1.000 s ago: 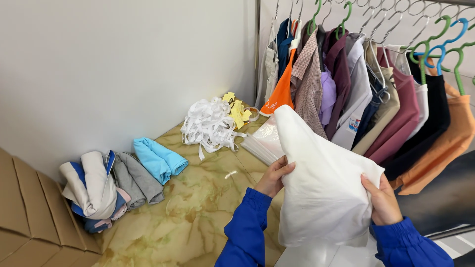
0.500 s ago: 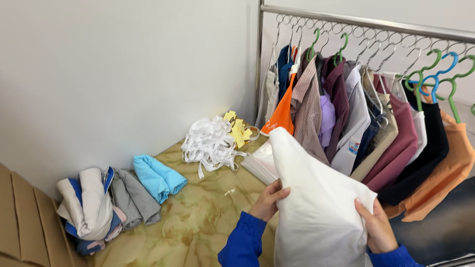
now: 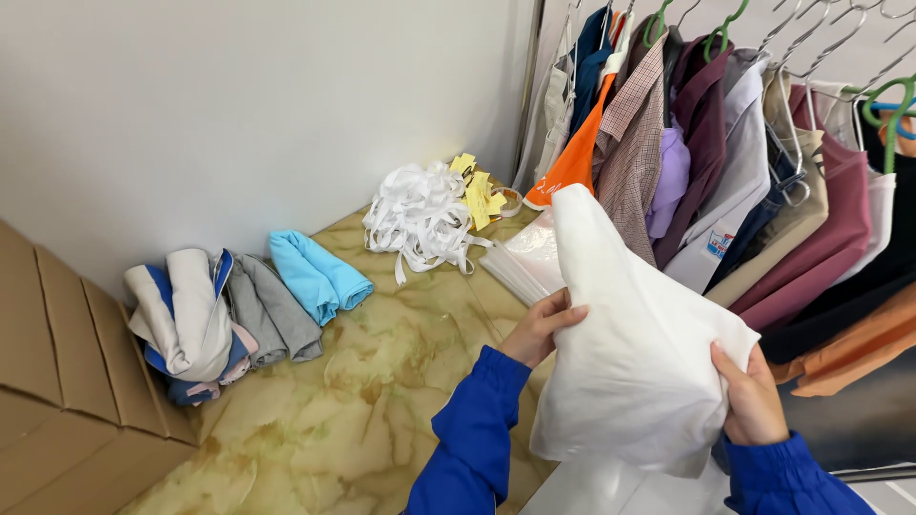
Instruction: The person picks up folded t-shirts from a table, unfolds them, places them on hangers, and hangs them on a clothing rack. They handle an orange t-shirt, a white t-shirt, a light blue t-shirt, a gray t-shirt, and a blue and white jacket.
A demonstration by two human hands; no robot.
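Marble-patterned table (image 3: 382,381): left hand (image 3: 544,326) and right hand (image 3: 754,401) grip a white garment (image 3: 639,353); its loose top corner at 12 o'clock could flop.

Folded clothes (image 3: 239,310) lie left on the table (image 3: 382,401), straps (image 3: 420,215) behind, hanging shirts (image 3: 725,162) right, boxes (image 3: 57,381) far left.

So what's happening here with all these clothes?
A person in blue sleeves holds a white garment up in both hands, the left hand gripping one edge and the right hand the other. Behind it a rack of shirts hangs on hangers. On the marbled yellow surface lie rolled clothes, a heap of white straps with yellow tags, and cardboard boxes stand at the left.
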